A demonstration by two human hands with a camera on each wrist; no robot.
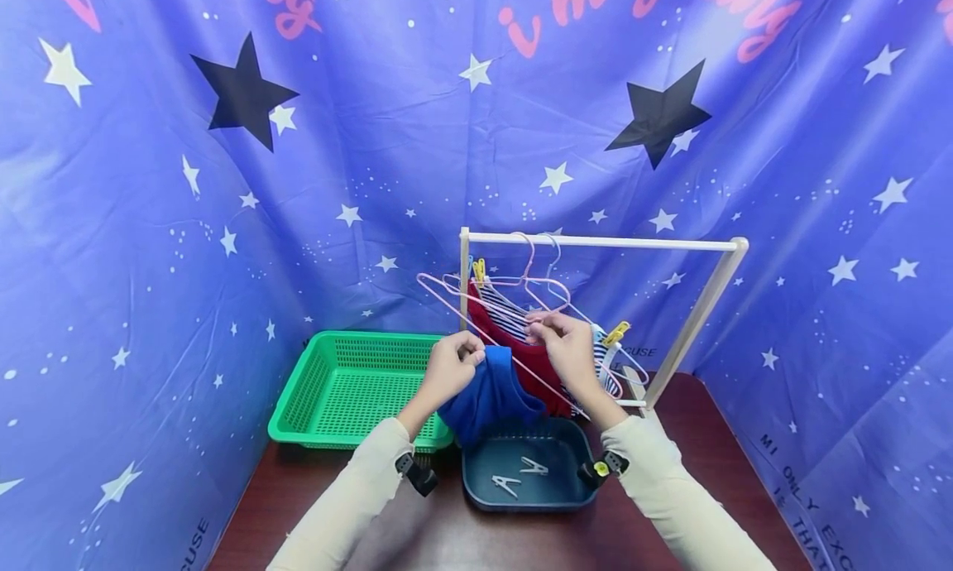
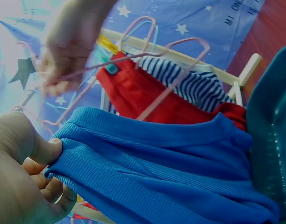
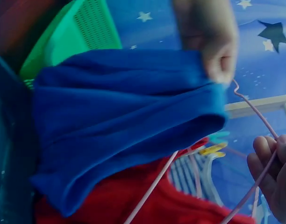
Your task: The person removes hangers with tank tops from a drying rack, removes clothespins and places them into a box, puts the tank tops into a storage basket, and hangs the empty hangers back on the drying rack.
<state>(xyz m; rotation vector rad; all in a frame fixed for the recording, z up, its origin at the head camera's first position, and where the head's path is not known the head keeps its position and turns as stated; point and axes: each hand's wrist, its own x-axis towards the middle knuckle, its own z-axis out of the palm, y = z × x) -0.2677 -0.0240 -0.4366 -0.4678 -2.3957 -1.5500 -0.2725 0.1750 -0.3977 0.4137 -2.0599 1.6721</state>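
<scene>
My left hand (image 1: 452, 364) pinches the ribbed edge of a blue garment (image 1: 491, 393) between thumb and fingers. The cloth hangs down toward a dark basin, its opening showing in the right wrist view. To the right, my right hand (image 1: 567, 352) holds a pink wire hanger (image 3: 152, 187) by its wire. Part of this hanger passes beside the blue cloth; whether any of it lies inside the garment, I cannot tell. Just behind the hands, a red garment (image 2: 133, 93) and a striped garment (image 2: 180, 77) hang from hangers.
A wooden rack (image 1: 596, 241) stands at the back right, with yellow clothespins (image 1: 616, 333) on the hung clothes. Two pale clothespins (image 1: 506, 484) are visible in the dark basin (image 1: 529, 505). At the left sits a green basket (image 1: 298, 389). A star-patterned cloth (image 1: 402, 141) surrounds the table.
</scene>
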